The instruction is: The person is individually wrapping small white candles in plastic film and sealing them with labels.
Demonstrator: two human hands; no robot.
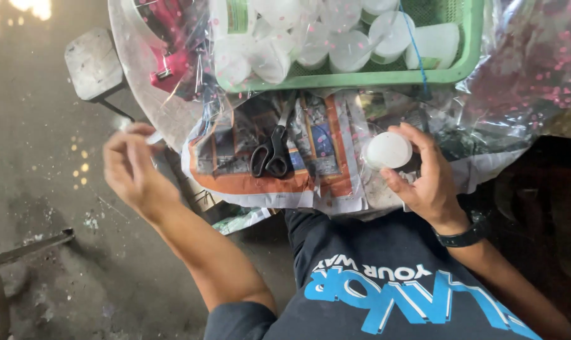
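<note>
My right hand (424, 176) grips a small round white plastic cup (388, 150), its sealed top facing the camera, over the newspaper-covered table edge. My left hand (129, 167) is raised out to the left, away from the table, pinching a small white scrap (153, 137) between its fingertips. Black-handled scissors (271, 154) lie on the newspaper (247, 182) between the two hands, untouched. At the back stands a green plastic basket (354, 78) filled with several more white cups (351, 50).
Clear plastic sheeting with pink dots (537, 69) covers the table's right side. A pink object (172, 63) sits under plastic at the back left. A small grey stool (93, 63) stands on the concrete floor, far left. My dark shirt and lap fill the foreground.
</note>
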